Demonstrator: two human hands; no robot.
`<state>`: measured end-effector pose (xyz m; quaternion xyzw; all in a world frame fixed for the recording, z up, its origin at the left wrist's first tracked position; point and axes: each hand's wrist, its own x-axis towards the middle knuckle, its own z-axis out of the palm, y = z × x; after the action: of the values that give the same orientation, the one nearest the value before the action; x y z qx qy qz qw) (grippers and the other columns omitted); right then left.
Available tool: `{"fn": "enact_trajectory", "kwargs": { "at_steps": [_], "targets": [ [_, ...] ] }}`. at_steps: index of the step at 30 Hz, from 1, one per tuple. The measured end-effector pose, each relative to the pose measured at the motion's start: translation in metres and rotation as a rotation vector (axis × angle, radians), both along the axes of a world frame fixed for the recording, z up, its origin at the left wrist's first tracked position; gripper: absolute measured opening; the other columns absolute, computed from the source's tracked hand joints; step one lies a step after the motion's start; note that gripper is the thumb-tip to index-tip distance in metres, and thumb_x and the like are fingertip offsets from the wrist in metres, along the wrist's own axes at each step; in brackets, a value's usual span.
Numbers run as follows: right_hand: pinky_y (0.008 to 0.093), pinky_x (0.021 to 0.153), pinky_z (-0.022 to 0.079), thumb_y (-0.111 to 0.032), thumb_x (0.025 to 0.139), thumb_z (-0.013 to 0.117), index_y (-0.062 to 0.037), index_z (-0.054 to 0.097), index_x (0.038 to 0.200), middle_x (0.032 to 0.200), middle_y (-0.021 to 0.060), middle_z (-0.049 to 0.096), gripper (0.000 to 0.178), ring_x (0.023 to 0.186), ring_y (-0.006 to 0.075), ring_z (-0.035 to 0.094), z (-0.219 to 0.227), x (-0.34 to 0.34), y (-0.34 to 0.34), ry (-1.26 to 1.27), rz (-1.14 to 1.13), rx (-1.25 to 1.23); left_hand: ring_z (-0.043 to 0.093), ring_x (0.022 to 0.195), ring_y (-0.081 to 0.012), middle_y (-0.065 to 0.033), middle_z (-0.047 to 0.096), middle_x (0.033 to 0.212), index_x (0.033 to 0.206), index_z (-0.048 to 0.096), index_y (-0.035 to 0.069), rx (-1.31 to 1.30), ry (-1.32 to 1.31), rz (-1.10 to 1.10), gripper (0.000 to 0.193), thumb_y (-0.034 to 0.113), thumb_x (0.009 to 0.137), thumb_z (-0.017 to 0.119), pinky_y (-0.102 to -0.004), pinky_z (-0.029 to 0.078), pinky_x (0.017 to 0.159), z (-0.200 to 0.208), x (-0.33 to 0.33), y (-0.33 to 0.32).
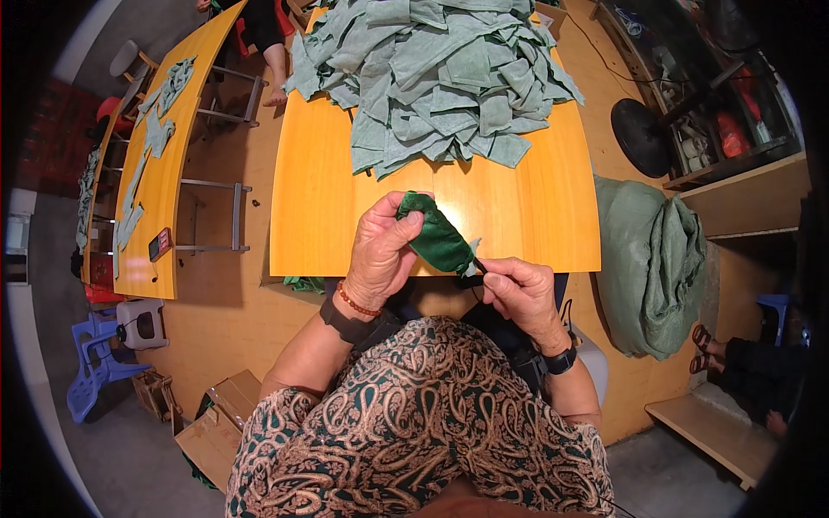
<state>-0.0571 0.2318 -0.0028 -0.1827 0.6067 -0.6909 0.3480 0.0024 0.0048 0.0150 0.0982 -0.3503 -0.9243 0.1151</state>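
The green cloth [442,243] is between the left hand [381,250] and the right hand [525,294], over the table [324,216]. At its ten o'clock, the left hand pinches it; at its four o'clock, the right hand grips a thin dark stick [481,267] meeting its end.

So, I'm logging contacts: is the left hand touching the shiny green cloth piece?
Touching: the head view shows the left hand pinching the shiny green cloth piece, thumb pressed on its upper end.

Left fingers [406,229] pinch a shiny green cloth piece [440,244]; right fingers [509,281] hold a thin dark item [480,268] at its end; grey-green cloths [449,82] heap the worktop [328,207]
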Motion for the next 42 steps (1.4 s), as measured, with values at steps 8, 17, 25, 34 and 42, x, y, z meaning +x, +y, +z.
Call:
{"fn": "enact_trajectory", "kwargs": {
  "at_steps": [8,17,25,34,42],
  "targets": [
    [0.0176,0.045,0.039,-0.005,0.095,0.061,-0.0012,0.068,0.114,0.071,-0.0002,0.064,0.021,0.054,0.0017,0.049,-0.002,0.009,-0.019,0.059,-0.073,-0.086,0.064,0.09,-0.0149,-0.0054,0.066,0.1,0.112,0.06,0.004,-0.216,0.046,-0.047,0.02,0.009,0.093,0.066,-0.0322,0.053,0.084,-0.007,0.001,0.009],
    [0.0194,0.059,0.047,-0.003,0.094,0.06,0.0005,0.068,0.116,0.079,0.0029,0.066,0.024,0.069,0.0063,0.06,0.002,-0.003,-0.009,0.293,-0.015,-0.006,0.065,0.089,-0.0132,-0.0041,0.069,0.098,0.108,0.062,0.006,-0.172,0.088,0.015,0.013,0.014,0.098,0.059,-0.0297,0.052,0.081,0.005,0.0,-0.01],
    [0.0175,0.052,0.043,-0.004,0.094,0.061,-0.0001,0.068,0.117,0.079,0.0026,0.067,0.024,0.061,0.0033,0.055,0.004,-0.002,-0.01,0.183,-0.032,0.016,0.06,0.081,-0.0076,-0.0011,0.067,0.093,0.102,0.064,0.004,-0.466,0.063,0.123,0.011,0.012,0.095,0.065,-0.0227,0.048,0.073,0.002,0.001,-0.004],
    [0.0173,0.043,0.036,-0.006,0.095,0.062,0.0002,0.068,0.113,0.069,0.0019,0.064,0.02,0.051,0.0022,0.048,0.011,-0.006,-0.01,-0.023,0.057,-0.079,0.058,0.08,-0.0084,-0.0019,0.062,0.09,0.09,0.061,0.004,-0.317,0.08,0.106,0.019,0.022,0.098,0.061,-0.024,0.047,0.074,0.0,0.002,-0.002],
    [0.0179,0.039,0.033,-0.006,0.096,0.06,0.0002,0.067,0.113,0.066,0.003,0.062,0.02,0.044,0.0026,0.044,0.012,-0.021,-0.006,-0.136,0.18,-0.109,0.055,0.078,-0.008,-0.0004,0.061,0.087,0.089,0.062,0.004,-0.424,0.044,0.114,0.021,0.023,0.097,0.062,-0.0228,0.045,0.073,0.0,0.006,-0.003]
  ]
}}
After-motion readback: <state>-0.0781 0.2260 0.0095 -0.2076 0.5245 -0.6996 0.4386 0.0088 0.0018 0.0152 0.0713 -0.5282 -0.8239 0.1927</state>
